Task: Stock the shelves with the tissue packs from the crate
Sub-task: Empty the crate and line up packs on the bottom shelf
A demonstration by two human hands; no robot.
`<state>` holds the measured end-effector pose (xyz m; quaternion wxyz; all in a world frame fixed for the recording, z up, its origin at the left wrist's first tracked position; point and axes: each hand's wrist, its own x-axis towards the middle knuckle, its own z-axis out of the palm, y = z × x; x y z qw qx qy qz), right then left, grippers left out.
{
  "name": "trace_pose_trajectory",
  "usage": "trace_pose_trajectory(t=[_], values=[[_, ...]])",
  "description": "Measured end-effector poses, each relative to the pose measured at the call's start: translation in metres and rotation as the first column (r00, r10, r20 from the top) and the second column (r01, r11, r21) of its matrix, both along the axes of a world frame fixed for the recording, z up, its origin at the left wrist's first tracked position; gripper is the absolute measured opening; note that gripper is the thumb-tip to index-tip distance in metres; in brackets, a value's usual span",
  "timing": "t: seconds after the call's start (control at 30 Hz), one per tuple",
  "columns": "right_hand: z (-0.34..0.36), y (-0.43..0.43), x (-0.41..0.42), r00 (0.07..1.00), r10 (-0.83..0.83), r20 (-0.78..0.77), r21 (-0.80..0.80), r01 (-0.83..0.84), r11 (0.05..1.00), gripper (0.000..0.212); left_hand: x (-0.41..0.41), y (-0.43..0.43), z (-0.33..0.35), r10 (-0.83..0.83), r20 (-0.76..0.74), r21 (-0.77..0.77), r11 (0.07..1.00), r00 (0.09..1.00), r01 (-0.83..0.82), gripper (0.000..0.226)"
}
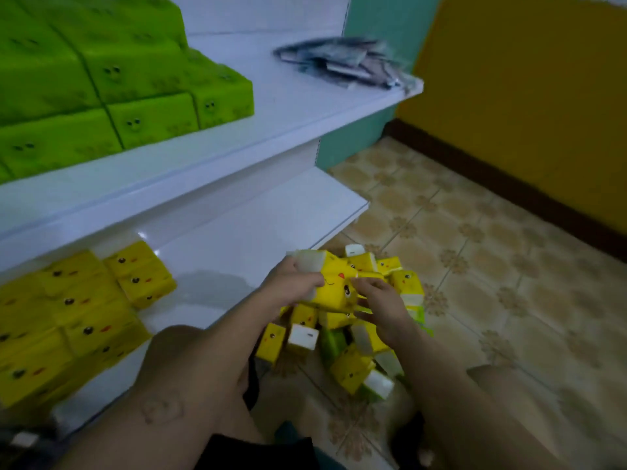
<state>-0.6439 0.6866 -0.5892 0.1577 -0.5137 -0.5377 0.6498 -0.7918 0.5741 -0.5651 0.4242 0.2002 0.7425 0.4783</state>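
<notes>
Both hands hold yellow tissue packs (334, 283) with cartoon faces, lifted just above a loose pile of yellow packs (356, 361) on the tiled floor. My left hand (291, 283) grips the left end of the held packs. Against their right side, my right hand (380, 301) curls its fingers round them. More yellow packs (78, 313) lie in rows on the white bottom shelf (237, 252) at the left. Green packs (112, 83) are stacked on the upper shelf (298, 106). No crate is visible.
A heap of dark flat packets (346, 64) lies at the right end of the upper shelf. A few green packs (334, 340) are mixed into the floor pile. A yellow wall (529, 89) with a dark skirting runs along the right. My knees frame the pile.
</notes>
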Motion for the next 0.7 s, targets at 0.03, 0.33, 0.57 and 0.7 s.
trace_pose_trajectory(t=[0.03, 0.33, 0.57, 0.7], values=[[0.010, -0.004, 0.003, 1.000, 0.010, 0.012, 0.023, -0.010, 1.000, 0.042, 0.001, -0.007, 0.007, 0.019, 0.037, 0.032, 0.999, 0.999, -0.020, 0.034], [0.099, -0.051, -0.010, 0.934, 0.345, -0.088, 0.083, -0.338, 0.937, 0.043, -0.008, -0.095, 0.044, 0.002, 0.324, 0.281, 0.955, 0.946, -0.099, 0.013], [0.110, -0.075, -0.040, 0.735, 0.678, -0.020, 0.048, -0.676, 0.735, 0.057, -0.031, -0.119, 0.046, 0.279, 0.366, 0.369, 0.832, 0.888, -0.414, 0.045], [0.093, -0.082, -0.062, 0.769, 0.635, -0.078, 0.027, -0.635, 0.772, 0.073, -0.031, -0.130, 0.041, 0.366, 0.430, 0.384, 0.753, 0.825, -0.534, 0.045]])
